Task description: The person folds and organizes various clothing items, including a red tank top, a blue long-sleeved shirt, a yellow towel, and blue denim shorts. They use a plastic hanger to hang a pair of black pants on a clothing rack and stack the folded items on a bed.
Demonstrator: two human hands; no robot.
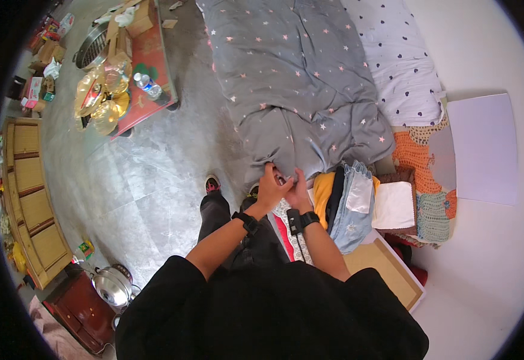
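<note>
My left hand (269, 191) and my right hand (299, 193) are close together in front of me, at the near edge of a grey star-patterned quilt (292, 66). Fingers of both hands curl inward around something small and partly dark, mostly hidden by them; its kind does not show. Just to the right of my hands lie folded clothes: a yellow garment (322, 192), a black one beside it, and light blue denim (349, 225). Below my wrists, red and white patterned fabric (284, 225) partly shows.
A white folded cloth (394, 206) and orange knitted fabric (417, 159) lie further right, near a pale board (483, 147) by the wall. A shallow box lid (388, 273) is at lower right. To the left stand a red table (154, 57) with a bottle (146, 86) and a wooden cabinet (30, 198).
</note>
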